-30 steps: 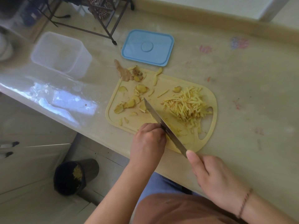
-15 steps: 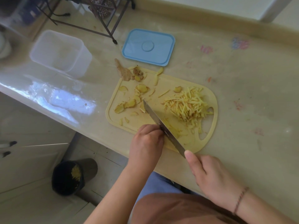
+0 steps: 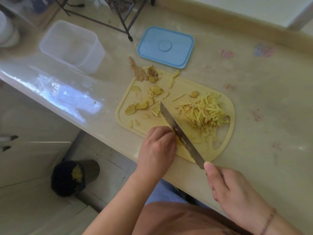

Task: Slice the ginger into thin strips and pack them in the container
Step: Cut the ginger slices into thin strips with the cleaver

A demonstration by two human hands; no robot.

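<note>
A yellow cutting board (image 3: pixel 171 122) lies at the counter's front edge. On its right side sits a heap of thin ginger strips (image 3: pixel 204 112); loose ginger slices (image 3: pixel 144 105) are scattered on its left side. My left hand (image 3: pixel 156 150) presses curled fingers down on ginger at the board's near edge; that ginger is mostly hidden. My right hand (image 3: pixel 237 194) grips the knife (image 3: pixel 179 134), whose blade rests against my left knuckles. The clear container (image 3: pixel 72 46) stands at the back left, with nothing visible in it. Its blue lid (image 3: pixel 166 46) lies behind the board.
Ginger peel and knobbly scraps (image 3: pixel 144 72) lie at the board's far left corner. A black metal rack leg (image 3: pixel 130 38) stands between container and lid. Below the counter's edge, a dark bin (image 3: pixel 69 177) holds yellow scraps on the floor.
The knife blade has shifted slightly while staying against my left knuckles. Both hands remain in almost the same place on the board.
</note>
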